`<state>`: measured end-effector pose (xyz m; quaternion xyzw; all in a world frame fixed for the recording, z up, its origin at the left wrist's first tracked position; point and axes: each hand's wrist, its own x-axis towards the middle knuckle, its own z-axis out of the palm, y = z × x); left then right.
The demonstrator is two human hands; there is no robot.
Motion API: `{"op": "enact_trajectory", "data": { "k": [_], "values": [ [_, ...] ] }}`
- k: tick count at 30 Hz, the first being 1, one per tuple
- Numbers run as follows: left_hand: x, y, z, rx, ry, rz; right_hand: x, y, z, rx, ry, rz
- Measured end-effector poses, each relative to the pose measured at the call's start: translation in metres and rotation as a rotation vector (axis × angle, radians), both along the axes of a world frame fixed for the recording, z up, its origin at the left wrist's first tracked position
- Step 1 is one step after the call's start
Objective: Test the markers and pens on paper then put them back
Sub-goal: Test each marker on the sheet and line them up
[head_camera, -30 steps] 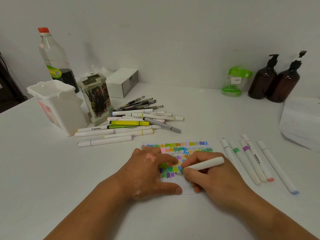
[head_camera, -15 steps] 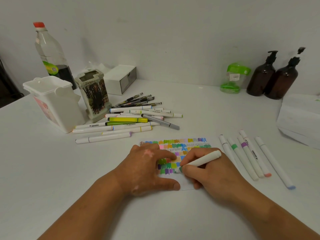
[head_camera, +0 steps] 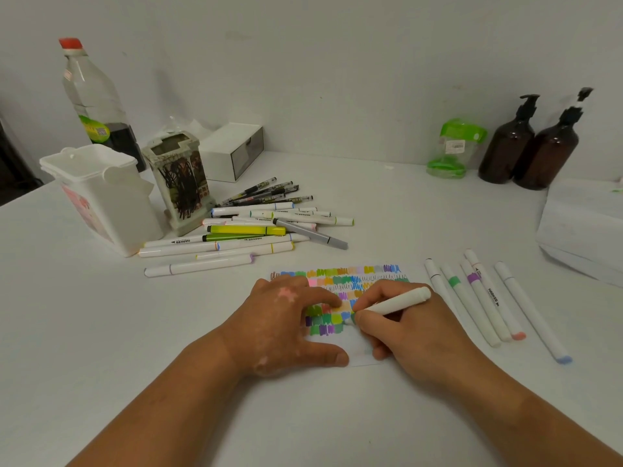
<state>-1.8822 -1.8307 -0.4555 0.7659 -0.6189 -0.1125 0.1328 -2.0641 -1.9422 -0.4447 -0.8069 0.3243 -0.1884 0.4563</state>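
A small sheet of paper (head_camera: 362,352) covered in coloured scribble patches lies in front of me on the white table. My left hand (head_camera: 286,328) lies flat on its left part, fingers straight, holding it down. My right hand (head_camera: 408,328) grips a white marker (head_camera: 397,303), its tip on the paper beside the green patches. A pile of several markers and pens (head_camera: 256,230) lies to the upper left. Several white markers (head_camera: 485,298) lie in a row right of the paper.
A white plastic bin (head_camera: 101,197) and a patterned pen holder (head_camera: 180,183) stand at the left, with a bottle (head_camera: 92,96) and a white box (head_camera: 236,151) behind. A green jar (head_camera: 453,150) and two brown pump bottles (head_camera: 529,146) line the wall. White packet (head_camera: 583,230) at right.
The marker tip has shifted slightly across the paper while my left hand stays pressed on the sheet. The camera has tilted a little.
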Motion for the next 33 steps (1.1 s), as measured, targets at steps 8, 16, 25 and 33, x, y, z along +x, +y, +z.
{"op": "enact_trajectory", "data": {
  "k": [8,16,25,33],
  "values": [
    [0.001,0.003,0.002,-0.208,0.187,0.03,-0.002,-0.006,0.002,0.183,-0.236,-0.09],
    [0.009,-0.001,0.01,-0.597,1.122,0.177,-0.006,-0.013,0.007,0.431,-0.505,-0.073],
    [0.0,0.0,0.014,-0.424,0.956,0.068,-0.007,-0.016,0.011,0.497,-0.587,-0.048],
    [-0.004,-0.001,0.014,-0.446,0.966,0.137,-0.009,-0.012,0.01,0.445,-0.597,0.013]
  ]
}}
